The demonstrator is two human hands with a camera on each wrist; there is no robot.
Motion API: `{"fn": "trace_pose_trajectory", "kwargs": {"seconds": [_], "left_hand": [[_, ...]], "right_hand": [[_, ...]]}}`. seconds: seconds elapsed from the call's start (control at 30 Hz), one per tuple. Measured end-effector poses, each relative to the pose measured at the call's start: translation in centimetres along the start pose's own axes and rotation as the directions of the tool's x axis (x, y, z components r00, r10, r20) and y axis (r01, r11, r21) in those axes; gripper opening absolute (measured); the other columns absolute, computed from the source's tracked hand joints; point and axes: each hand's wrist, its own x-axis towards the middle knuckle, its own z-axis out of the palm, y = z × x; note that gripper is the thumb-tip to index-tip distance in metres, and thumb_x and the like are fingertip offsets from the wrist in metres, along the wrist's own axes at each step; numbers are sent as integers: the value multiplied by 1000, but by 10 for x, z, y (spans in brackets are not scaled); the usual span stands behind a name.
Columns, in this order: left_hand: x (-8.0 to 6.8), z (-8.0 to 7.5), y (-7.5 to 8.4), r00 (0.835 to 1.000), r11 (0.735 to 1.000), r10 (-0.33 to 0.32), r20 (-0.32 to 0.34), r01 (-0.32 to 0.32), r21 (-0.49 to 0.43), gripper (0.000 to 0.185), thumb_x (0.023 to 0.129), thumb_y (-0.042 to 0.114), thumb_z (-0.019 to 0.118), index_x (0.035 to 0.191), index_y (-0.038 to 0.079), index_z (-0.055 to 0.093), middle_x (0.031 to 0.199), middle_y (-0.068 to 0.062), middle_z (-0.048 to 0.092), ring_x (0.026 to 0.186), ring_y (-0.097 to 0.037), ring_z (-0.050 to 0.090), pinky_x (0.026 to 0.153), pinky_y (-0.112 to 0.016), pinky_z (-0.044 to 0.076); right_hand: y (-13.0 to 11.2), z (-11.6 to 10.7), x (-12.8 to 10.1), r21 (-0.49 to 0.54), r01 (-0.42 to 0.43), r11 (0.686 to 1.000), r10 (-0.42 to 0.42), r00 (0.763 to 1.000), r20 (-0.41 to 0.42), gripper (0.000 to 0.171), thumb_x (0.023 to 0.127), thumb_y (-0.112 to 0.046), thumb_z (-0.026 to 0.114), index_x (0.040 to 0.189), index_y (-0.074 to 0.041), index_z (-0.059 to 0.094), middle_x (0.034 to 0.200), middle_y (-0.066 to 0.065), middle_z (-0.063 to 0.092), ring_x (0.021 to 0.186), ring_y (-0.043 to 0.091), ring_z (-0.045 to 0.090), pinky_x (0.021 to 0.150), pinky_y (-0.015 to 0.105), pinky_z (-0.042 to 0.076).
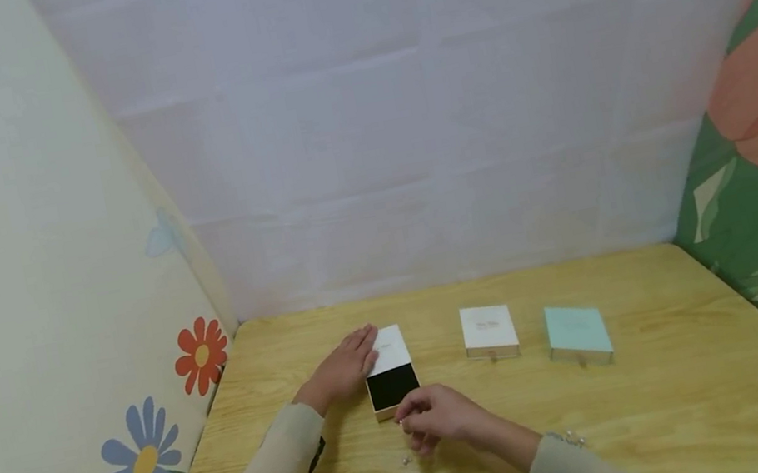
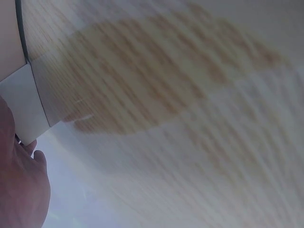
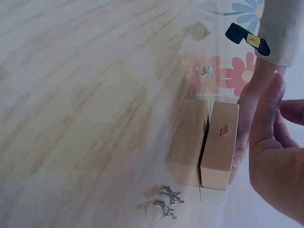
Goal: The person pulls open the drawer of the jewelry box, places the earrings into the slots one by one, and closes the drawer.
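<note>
My left hand [image 1: 345, 368] rests along the left side of a white drawer box [image 1: 391, 346], fingers stretched toward its far corner and thumb at the edge. The box's black-lined drawer [image 1: 394, 386] is pulled out toward me; its tan front [image 3: 219, 147] carries a small tab. Just in front of that drawer, my right hand [image 1: 441, 413] pinches a small shiny piece of jewellery [image 1: 402, 422] between thumb and forefinger, mostly hidden by the fingertips. Below the hand lies a tiny silver piece [image 1: 407, 460]. Branched silver pieces [image 3: 166, 202], apparently earrings, lie near the drawer.
To the right stand a white box [image 1: 488, 330] and a mint-green box [image 1: 577, 331], both closed. More small silver jewellery [image 1: 575, 439] lies beside my right sleeve. The wooden table [image 1: 674, 354] meets a pale cloth [image 1: 422, 136] at the back and flowered panels at the sides.
</note>
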Motion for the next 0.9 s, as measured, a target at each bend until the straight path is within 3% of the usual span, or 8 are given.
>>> {"fn": "trace_pose_trajectory", "kwargs": {"seconds": [0.2, 0.5, 0.9], "left_hand": [[-1, 0, 0, 1000, 1000, 6, -1, -6, -24, 60, 113, 37, 24, 162, 4, 20, 168, -13, 20, 154, -32, 20, 125, -49, 21], [1, 0, 1, 1000, 1000, 12, -1, -12, -4, 59, 113, 36, 24, 161, 2, 20, 168, -14, 21, 155, -32, 20, 126, -47, 20], [5, 7, -5, 1000, 1000, 10, -2, -10, 11, 62, 112, 41, 19, 162, 5, 18, 169, -12, 18, 155, -30, 18, 126, -46, 19]], "right_hand": [[-1, 0, -1, 36, 4, 999, -4, 1000, 5, 22, 97, -4, 62, 112, 12, 67, 84, 18, 71, 68, 16, 69, 68, 36, 63], [-1, -5, 0, 83, -16, 996, 13, 999, 43, 25, 96, -2, 65, 116, 11, 64, 98, 23, 68, 76, 20, 71, 72, 37, 64], [-5, -7, 4, 87, 14, 996, -12, 1000, -18, 27, 94, 0, 67, 117, 13, 64, 100, 25, 70, 78, 20, 73, 76, 40, 63]]}}
